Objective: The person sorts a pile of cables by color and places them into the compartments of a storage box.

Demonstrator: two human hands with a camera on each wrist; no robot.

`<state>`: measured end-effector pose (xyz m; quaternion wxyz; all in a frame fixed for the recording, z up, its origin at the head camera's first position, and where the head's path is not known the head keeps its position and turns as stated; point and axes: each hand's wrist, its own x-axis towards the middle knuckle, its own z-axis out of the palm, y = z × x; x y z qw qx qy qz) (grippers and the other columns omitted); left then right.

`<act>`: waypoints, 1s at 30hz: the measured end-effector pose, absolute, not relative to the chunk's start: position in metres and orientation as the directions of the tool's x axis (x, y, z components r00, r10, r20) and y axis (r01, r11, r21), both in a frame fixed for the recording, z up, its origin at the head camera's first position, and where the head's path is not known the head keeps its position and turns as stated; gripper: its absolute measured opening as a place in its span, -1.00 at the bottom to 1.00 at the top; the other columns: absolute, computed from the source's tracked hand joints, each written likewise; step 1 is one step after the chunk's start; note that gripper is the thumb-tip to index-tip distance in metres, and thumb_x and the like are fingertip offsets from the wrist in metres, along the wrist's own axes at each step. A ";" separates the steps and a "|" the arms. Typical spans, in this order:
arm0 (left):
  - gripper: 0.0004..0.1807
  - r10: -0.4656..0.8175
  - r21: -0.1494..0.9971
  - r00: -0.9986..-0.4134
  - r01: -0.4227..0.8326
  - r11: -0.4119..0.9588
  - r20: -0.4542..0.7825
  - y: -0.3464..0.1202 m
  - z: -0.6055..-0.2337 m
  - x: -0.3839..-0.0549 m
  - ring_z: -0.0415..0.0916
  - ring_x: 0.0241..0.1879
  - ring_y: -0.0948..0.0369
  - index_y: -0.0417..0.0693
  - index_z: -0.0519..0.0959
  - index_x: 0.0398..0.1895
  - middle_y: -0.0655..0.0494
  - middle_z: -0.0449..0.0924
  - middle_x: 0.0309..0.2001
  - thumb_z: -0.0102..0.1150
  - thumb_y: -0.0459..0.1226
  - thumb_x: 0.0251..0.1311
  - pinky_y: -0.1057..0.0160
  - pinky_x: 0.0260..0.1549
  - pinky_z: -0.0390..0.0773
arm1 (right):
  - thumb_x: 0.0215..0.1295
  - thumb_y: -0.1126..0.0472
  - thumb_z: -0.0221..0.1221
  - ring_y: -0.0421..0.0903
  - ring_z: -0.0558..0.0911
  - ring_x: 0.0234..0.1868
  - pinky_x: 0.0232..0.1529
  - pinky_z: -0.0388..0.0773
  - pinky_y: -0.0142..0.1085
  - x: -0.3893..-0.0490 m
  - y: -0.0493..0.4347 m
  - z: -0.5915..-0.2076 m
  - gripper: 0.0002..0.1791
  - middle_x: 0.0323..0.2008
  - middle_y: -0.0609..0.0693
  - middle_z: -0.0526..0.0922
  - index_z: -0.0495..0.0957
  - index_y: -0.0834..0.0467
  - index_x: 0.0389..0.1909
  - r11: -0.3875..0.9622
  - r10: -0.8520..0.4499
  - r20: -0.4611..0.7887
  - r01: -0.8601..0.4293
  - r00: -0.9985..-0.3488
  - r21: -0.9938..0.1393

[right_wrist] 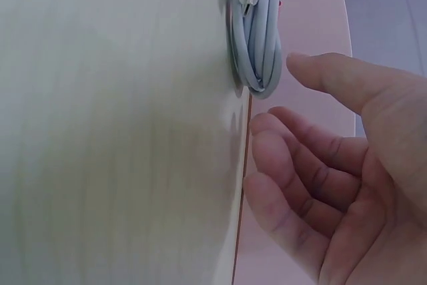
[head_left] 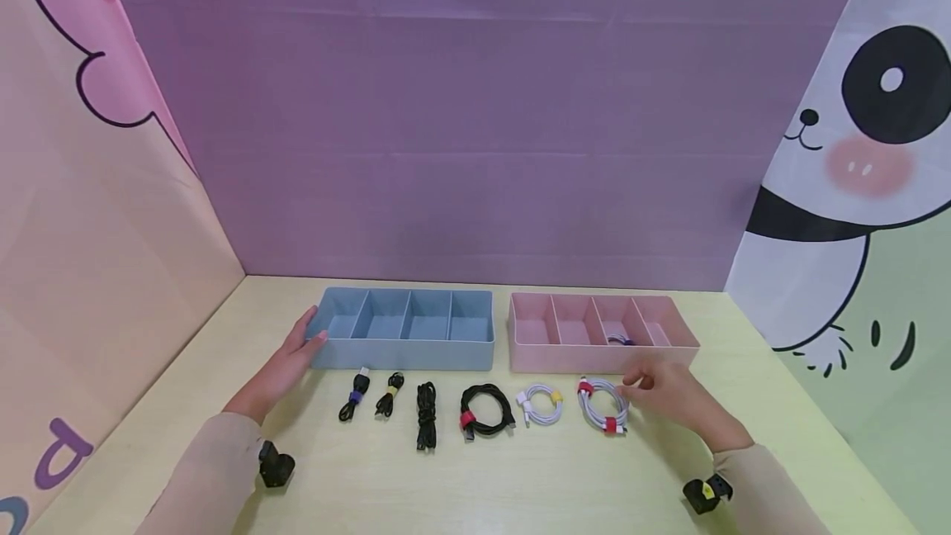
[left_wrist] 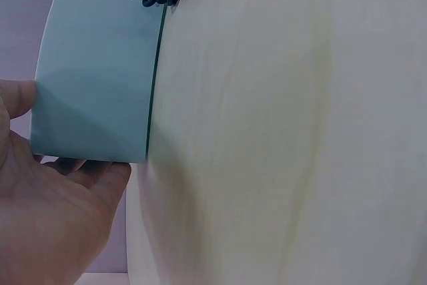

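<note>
My right hand (head_left: 669,390) is at the lower right of the frame, thumb and loosely bent fingers apart with a gap between them, gripping nothing. The white cable coil with red ties (right_wrist: 257,38) lies just beside my fingertips, right of centre on the table and in front of the pink box (head_left: 594,359); I cannot tell whether I touch it. I judge this step to be the reach for that coil, so the next move calls for bringing thumb and fingers together on its near edge. One cable with a purple tie (head_left: 621,340) sits in the pink box's third compartment from the left. My left hand (head_left: 286,362), left of centre, rests relaxed against the left end of the blue box (head_left: 401,355), thumb at its rim, perhaps steadying it.
</note>
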<state>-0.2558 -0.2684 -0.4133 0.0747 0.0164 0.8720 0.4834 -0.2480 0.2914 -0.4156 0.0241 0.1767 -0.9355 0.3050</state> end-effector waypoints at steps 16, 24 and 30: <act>-0.10 0.104 0.840 -0.989 -0.032 0.542 -0.105 -0.268 -0.412 -0.255 -0.61 0.48 -0.32 0.01 -0.55 0.59 -0.25 -0.64 0.56 -0.35 0.18 0.54 -0.52 0.27 -0.37 | 0.21 0.15 0.40 -0.22 0.43 -0.56 -0.58 0.38 -0.39 -0.246 0.287 -0.417 -0.84 -0.51 -0.14 0.55 0.66 0.15 -0.40 0.763 -0.312 0.100 -0.311 -0.945 -0.567; -0.09 0.108 0.847 -0.989 -0.031 0.530 -0.104 -0.269 -0.414 -0.256 -0.60 0.49 -0.33 0.03 -0.55 0.59 -0.24 -0.63 0.56 -0.35 0.20 0.53 -0.52 0.27 -0.36 | 0.23 0.12 0.39 -0.18 0.43 -0.61 -0.63 0.37 -0.38 -0.244 0.286 -0.419 -0.81 -0.63 -0.13 0.47 0.67 0.16 -0.39 0.752 -0.302 0.043 -0.266 -0.952 -0.603; -0.10 0.106 0.839 -0.989 -0.029 0.543 -0.103 -0.269 -0.413 -0.257 -0.59 0.48 -0.34 0.02 -0.55 0.58 -0.26 -0.64 0.55 -0.36 0.20 0.54 -0.53 0.27 -0.34 | 0.23 0.12 0.38 -0.18 0.45 -0.62 -0.64 0.37 -0.37 -0.243 0.282 -0.419 -0.81 -0.65 -0.14 0.48 0.64 0.14 -0.43 0.760 -0.269 0.041 -0.238 -0.962 -0.604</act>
